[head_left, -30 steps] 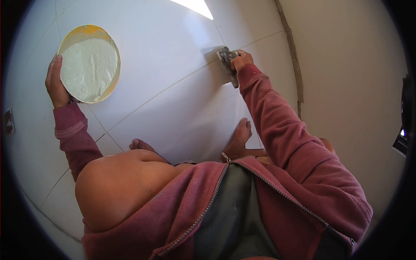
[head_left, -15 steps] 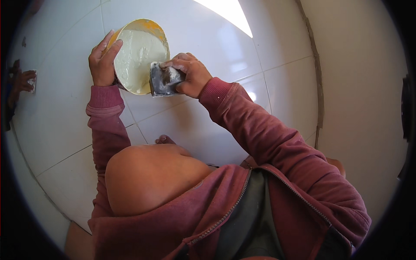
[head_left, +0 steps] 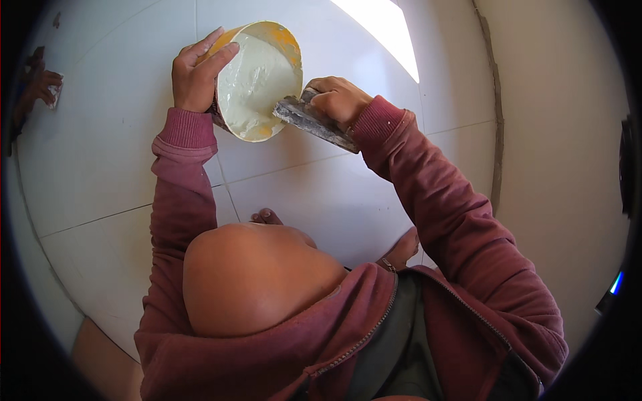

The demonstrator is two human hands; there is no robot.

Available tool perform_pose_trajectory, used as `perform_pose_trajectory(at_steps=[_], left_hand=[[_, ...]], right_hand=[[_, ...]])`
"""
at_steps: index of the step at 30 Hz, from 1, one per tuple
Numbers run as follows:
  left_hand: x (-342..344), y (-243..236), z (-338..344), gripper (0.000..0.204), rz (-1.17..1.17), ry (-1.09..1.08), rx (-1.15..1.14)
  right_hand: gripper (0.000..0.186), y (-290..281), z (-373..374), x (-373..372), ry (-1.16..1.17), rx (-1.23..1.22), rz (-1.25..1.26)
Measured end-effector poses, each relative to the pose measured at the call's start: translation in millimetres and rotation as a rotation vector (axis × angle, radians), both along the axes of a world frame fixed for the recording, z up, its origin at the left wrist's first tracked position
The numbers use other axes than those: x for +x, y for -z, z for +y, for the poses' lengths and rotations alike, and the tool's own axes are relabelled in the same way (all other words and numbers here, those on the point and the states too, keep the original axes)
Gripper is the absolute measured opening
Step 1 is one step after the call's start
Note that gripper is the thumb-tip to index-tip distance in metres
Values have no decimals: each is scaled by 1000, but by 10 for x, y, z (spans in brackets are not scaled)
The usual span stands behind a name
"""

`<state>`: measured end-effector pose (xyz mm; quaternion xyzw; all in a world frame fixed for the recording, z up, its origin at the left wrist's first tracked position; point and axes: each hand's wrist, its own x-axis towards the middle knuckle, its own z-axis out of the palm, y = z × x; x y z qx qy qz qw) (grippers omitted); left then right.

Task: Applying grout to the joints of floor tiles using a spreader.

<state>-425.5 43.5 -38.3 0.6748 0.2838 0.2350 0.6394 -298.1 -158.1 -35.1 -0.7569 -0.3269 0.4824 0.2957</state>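
Observation:
My left hand [head_left: 197, 77] is closed on the left side of a tilted yellow bucket [head_left: 286, 41], its thumb over the rim. Pale, creamy putty [head_left: 257, 73] fills much of the bucket, and its surface faces me. In my right hand [head_left: 340, 100] is a grey plastering trowel [head_left: 317, 127], the fingers wrapped round its handle. The trowel's blade is smeared with putty and slants down to the right. Its left end meets the bucket's lower right rim, by the putty.
Glossy white floor tiles [head_left: 294, 184] lie beneath, with a bright sunlit patch [head_left: 384, 30] at the far right. A rough grey joint [head_left: 496, 134] runs along the pale wall [head_left: 562, 134]. At far left another person's hand [head_left: 43, 88] holds something whitish. My bare foot [head_left: 401, 248] is near my right arm.
The bucket and both hands appear further right in the view. The trowel has turned from broad face showing to a slanting, edge-on position at the rim.

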Motion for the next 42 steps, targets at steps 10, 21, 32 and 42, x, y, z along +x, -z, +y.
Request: perform_pose_trajectory(at_steps=[10,21,32,42], left_hand=[[49,-71,-57,50,80,-54,173],[-73,85,41,55,136,163,48],[12,-117,-63,51,246,102,25],[-8,83,-13,42,181,1,-200]], right_hand=[[13,392,58,-288,501,-44,1059],[62,213,-3162,259,1068,488,497],[38,890,-3028,-168,945,-228,-214],[40,948,-2850,10,926,-318,-349]])
